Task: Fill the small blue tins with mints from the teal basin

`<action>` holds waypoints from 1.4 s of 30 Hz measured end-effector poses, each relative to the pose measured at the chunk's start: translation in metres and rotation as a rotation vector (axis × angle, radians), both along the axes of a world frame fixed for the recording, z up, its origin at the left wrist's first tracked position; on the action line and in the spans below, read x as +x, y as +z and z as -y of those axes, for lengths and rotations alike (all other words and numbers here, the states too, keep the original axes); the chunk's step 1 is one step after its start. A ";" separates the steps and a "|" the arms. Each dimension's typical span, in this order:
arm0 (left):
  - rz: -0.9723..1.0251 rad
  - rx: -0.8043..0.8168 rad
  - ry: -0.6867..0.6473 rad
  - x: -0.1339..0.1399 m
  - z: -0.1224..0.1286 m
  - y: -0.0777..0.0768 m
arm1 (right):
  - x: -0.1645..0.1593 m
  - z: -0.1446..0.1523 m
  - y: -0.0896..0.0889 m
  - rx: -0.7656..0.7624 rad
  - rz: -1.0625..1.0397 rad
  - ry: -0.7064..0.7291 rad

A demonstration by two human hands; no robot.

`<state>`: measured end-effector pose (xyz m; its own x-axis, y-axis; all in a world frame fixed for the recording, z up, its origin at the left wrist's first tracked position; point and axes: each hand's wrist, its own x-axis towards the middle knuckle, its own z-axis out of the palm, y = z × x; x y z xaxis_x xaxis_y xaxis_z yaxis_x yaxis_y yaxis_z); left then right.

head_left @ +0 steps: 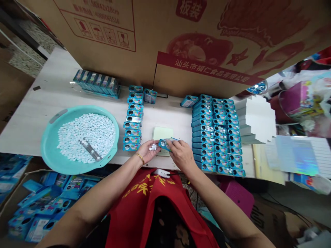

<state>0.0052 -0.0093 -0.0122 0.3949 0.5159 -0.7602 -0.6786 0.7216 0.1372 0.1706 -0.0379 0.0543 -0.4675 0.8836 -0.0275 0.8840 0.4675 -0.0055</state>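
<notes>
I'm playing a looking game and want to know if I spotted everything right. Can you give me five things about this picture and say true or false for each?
1. White pieces lie in the palm of the left hand. True.
2. The right hand is empty. False: it holds a small blue box.
3. The round basin holds red pieces. False: the pieces in it are white.
4. A bracelet is on the left wrist. True.
5. The apron is plain green. False: it is red with yellow writing.
</notes>
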 end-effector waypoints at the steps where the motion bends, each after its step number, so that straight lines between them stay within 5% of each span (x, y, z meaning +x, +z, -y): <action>1: -0.003 0.001 -0.004 0.000 0.000 0.000 | 0.000 0.000 0.001 -0.004 -0.004 -0.006; 6: 0.020 0.023 -0.001 0.000 -0.001 0.002 | -0.002 0.004 0.011 -0.007 -0.039 0.016; 13: -0.009 -0.002 -0.011 -0.001 -0.001 0.002 | 0.004 0.000 -0.003 -0.049 -0.095 -0.046; 21: -0.020 0.022 0.019 -0.008 -0.001 0.000 | -0.001 0.004 0.006 -0.070 -0.163 -0.024; 29: -0.024 0.007 0.016 -0.018 0.003 -0.003 | 0.012 -0.007 -0.023 -0.084 -0.410 -0.179; 37: -0.042 -0.073 0.001 -0.032 0.030 -0.002 | 0.012 -0.028 -0.076 -0.163 -0.631 -0.300; 42: -0.035 -0.085 -0.001 -0.042 0.047 -0.008 | 0.026 -0.021 -0.075 -0.153 -0.689 -0.298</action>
<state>-0.0366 -0.0561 -0.0199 0.3677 0.4484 -0.8147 -0.6739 0.7322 0.0989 0.1965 -0.0173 -0.0208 -0.1663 0.9847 0.0516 0.7457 0.1598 -0.6468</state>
